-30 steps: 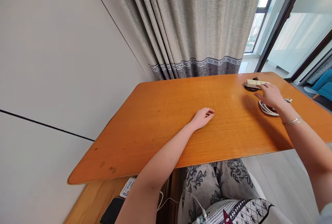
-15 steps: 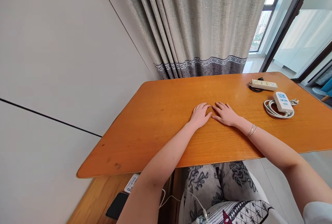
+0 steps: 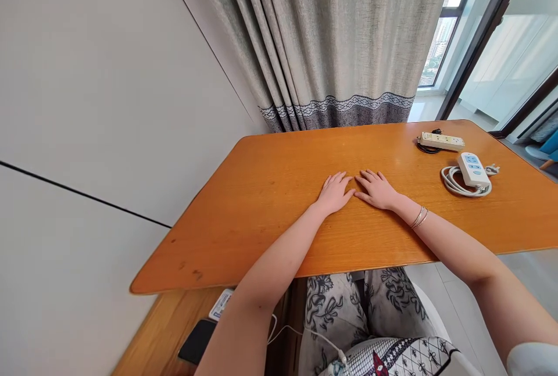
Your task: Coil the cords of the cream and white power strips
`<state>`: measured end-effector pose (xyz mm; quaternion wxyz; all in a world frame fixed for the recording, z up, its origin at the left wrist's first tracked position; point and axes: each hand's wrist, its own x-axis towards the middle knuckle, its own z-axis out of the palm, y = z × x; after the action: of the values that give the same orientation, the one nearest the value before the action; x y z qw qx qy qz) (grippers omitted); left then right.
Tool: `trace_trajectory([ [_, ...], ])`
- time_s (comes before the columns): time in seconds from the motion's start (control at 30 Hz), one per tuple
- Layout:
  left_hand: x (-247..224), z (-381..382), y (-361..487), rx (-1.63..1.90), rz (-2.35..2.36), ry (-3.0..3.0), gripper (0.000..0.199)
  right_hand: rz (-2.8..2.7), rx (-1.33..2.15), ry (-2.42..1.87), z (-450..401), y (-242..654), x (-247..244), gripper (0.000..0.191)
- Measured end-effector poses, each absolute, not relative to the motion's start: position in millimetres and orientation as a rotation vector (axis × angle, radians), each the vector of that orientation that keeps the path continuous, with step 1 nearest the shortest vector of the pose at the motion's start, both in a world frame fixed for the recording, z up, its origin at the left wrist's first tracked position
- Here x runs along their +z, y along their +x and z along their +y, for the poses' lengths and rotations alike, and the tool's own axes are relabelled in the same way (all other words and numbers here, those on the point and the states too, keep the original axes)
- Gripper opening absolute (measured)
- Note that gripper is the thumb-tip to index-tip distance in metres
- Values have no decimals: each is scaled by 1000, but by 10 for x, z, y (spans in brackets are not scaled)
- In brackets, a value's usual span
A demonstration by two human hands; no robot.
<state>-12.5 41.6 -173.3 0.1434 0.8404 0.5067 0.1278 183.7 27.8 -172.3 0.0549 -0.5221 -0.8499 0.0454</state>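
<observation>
Both hands rest palm down on the orange-brown wooden table (image 3: 261,190). My left hand (image 3: 335,193) lies flat with its fingers apart, holding nothing. Just to its right, my right hand (image 3: 377,190) is also flat and spread, with bracelets on the wrist; the fingertips of the two hands are close together. Farther right on the tabletop sits a white power strip (image 3: 473,170) with a coiled white cable and plug. Behind it lies a longer cream power strip (image 3: 442,142) with a black cord.
A grey curtain (image 3: 349,45) hangs behind the table's far edge, and a pale wall (image 3: 108,85) stands at the left. Below the near left edge, a dark phone (image 3: 197,341) and a white card-like item (image 3: 221,304) lie on a wooden surface, near a white cable.
The view has shifted very slightly. Both hands stay where they were on the table, and the power strips have not moved.
</observation>
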Motion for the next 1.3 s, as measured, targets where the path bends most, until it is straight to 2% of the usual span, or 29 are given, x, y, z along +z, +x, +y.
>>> trace_trajectory([
  [1.3, -1742, 424, -153, 337, 1444, 2466, 54, -2589, 89, -1608, 286, 1789, -1709, 69],
])
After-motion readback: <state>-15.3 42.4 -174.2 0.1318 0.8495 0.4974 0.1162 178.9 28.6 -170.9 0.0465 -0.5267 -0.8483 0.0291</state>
